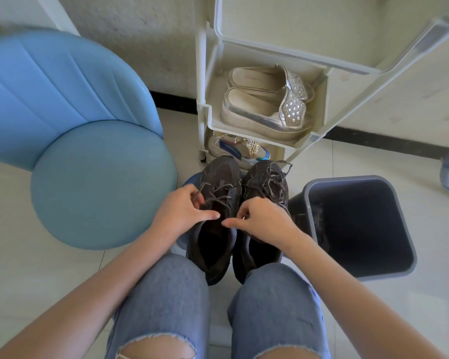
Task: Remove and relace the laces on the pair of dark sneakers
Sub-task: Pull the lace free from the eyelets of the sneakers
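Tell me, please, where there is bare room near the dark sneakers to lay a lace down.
Bare tile lies nearer the person than the round seat of the blue chair, which is bare too; another patch lies between the shoe rack and the dark bin. Around the sneakers it is crowded: chair, rack and bin close in.

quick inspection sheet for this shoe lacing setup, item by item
surface: pale tiled floor; the sneakers sit on a low blue stool, mostly hidden.
job's things: left sneaker and right sneaker side by side, toes away, both with laces in.
clutter: dark bin to the right of the sneakers.
grippers: left hand pinches the left sneaker's lace; right hand pinches what looks like a lace end.
cables: nothing seen.
surroundings: blue chair on the left; cream shoe rack ahead, holding silver shoes.
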